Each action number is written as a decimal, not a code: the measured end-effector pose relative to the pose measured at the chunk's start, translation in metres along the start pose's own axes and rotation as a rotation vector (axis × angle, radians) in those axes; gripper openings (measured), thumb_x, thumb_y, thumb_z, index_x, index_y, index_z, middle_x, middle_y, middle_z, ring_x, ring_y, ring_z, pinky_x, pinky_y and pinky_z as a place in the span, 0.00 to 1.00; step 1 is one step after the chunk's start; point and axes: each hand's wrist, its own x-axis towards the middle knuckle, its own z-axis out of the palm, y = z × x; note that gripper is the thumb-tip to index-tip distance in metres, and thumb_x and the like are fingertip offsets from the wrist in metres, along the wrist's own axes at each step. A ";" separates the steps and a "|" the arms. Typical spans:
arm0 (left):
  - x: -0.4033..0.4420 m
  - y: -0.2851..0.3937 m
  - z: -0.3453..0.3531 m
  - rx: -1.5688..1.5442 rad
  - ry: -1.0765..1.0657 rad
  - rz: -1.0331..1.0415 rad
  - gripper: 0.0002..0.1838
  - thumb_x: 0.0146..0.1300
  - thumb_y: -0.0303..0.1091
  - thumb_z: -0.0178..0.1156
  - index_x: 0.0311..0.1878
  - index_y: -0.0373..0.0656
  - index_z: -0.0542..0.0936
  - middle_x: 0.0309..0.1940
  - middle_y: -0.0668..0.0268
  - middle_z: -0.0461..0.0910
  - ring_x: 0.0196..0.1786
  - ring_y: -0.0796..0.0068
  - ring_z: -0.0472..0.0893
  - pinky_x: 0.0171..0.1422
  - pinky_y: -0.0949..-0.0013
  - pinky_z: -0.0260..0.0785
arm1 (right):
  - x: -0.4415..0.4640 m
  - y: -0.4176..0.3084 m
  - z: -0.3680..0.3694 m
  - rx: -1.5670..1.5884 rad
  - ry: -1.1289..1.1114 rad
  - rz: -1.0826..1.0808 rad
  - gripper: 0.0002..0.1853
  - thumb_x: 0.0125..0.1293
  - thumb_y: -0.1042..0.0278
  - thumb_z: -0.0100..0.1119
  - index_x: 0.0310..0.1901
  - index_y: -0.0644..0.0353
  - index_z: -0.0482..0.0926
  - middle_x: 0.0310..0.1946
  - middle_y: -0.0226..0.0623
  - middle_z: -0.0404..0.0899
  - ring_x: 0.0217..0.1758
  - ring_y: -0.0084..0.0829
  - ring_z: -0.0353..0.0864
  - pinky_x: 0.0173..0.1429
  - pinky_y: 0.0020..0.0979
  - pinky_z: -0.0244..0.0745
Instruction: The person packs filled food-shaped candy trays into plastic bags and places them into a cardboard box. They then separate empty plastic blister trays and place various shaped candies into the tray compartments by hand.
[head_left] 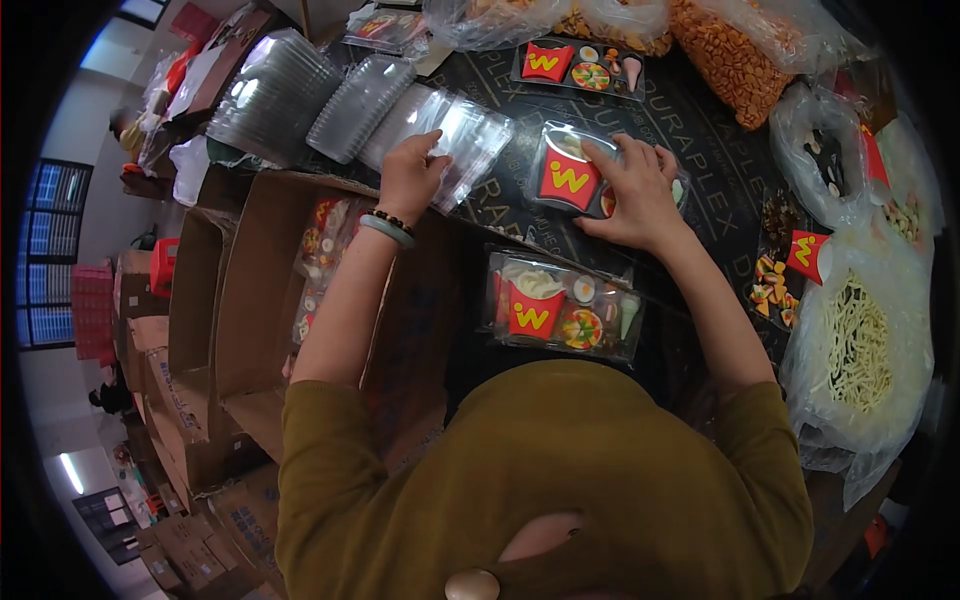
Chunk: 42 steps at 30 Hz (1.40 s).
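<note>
My right hand (638,190) grips a clear plastic pack of toy food (568,180) from above, its fingers spread across the right part. A red carton with a yellow mark shows in the pack; the rest is partly covered by the hand. My left hand (411,180), with a bead bracelet and a pale bangle, pinches at the stacked clear plastic lids (465,135). How many lids it holds is hidden. Nearer my body lies another filled pack (562,310), with a red carton, an egg, a pizza and a green cone.
Stacks of clear trays (275,95) stand at left. An open cardboard box (255,290) below holds more packs. Another pack (580,70) lies at the back. Bags of orange pieces (725,60) and pale strips (858,345) line the back and right, near a loose red carton (808,256).
</note>
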 end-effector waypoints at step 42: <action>-0.001 0.000 0.016 -0.108 -0.011 -0.069 0.13 0.57 0.21 0.59 0.46 0.36 0.82 0.42 0.55 0.82 0.38 0.65 0.84 0.45 0.69 0.75 | 0.018 -0.038 -0.010 0.058 -0.057 -0.083 0.51 0.39 0.36 0.72 0.69 0.42 0.65 0.63 0.52 0.63 0.71 0.46 0.60 0.73 0.53 0.38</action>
